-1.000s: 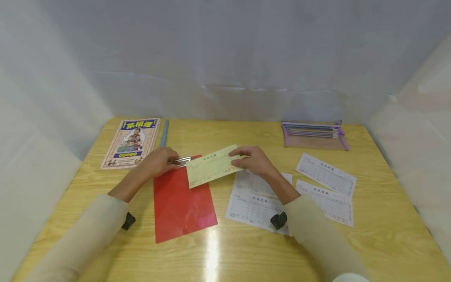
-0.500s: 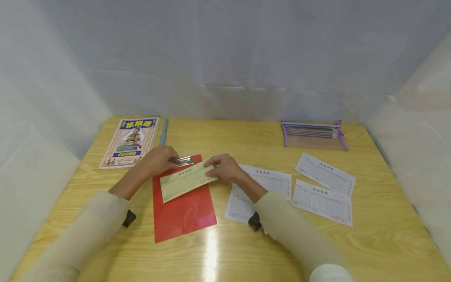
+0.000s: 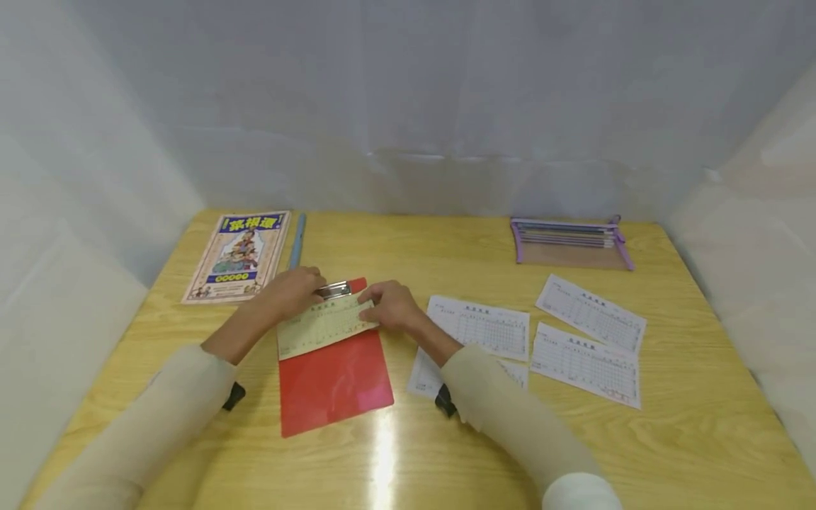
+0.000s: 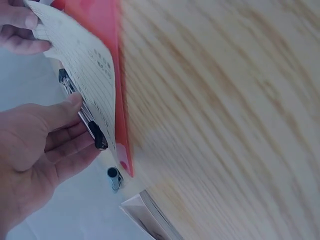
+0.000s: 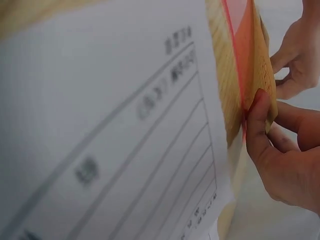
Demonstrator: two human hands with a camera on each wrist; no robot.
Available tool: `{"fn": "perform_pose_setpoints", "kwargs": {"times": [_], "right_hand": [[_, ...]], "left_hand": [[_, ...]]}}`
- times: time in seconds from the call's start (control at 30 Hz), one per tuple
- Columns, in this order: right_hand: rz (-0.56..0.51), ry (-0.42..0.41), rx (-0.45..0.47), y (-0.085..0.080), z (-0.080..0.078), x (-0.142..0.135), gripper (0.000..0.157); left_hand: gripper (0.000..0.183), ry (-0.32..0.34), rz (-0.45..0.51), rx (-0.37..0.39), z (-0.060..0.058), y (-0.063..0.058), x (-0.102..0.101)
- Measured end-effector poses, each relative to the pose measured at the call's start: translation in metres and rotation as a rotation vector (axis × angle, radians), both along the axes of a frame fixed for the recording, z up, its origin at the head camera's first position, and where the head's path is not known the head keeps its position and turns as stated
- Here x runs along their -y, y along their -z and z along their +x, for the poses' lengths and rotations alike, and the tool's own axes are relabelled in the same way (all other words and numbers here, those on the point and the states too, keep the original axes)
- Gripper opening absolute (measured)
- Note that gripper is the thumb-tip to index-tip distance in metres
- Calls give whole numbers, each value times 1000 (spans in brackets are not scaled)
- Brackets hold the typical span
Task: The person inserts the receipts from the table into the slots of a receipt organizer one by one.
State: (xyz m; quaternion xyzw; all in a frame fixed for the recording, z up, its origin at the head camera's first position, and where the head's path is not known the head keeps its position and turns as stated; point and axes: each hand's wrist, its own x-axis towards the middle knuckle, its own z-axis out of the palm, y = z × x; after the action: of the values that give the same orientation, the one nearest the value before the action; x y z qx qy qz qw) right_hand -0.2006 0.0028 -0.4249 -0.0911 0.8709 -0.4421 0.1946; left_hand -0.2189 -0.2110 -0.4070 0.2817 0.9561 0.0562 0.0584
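A red clipboard [image 3: 338, 389] lies on the table, its metal clip [image 3: 334, 290] at the far end. My left hand [image 3: 290, 294] pinches that clip between thumb and fingers, which the left wrist view shows from the side. The right hand [image 3: 395, 308] pinches the right end of a yellow form slip [image 3: 325, 327]. This slip lies across the upper part of the clipboard, its top edge close to the clip and its middle bowed. Whether the edge sits under the clip cannot be told. In the right wrist view, the thumb [image 5: 258, 112] presses on the slip's corner.
White form slips [image 3: 478, 329] lie right of the clipboard, two partly overlapping under the right forearm. Two more slips [image 3: 586, 365] lie farther right. At the back stand out a purple-edged pencil pouch [image 3: 570, 244], a blue pen [image 3: 297, 241] and an illustrated booklet [image 3: 239, 258].
My right hand has brought the yellow slip leftward and down onto the clipboard, close to the clip. The left hand has stayed at the clip.
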Motion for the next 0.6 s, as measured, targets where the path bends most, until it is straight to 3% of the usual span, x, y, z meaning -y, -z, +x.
{"fn": "perform_pose_setpoints", "kwargs": {"times": [0.23, 0.6], "right_hand": [[-8, 10, 9, 0, 1, -1, 27], [-31, -10, -33, -2, 7, 1, 28]], "left_hand": [[12, 13, -41, -30, 1, 1, -2], [12, 25, -21, -18, 3, 0, -3]]}}
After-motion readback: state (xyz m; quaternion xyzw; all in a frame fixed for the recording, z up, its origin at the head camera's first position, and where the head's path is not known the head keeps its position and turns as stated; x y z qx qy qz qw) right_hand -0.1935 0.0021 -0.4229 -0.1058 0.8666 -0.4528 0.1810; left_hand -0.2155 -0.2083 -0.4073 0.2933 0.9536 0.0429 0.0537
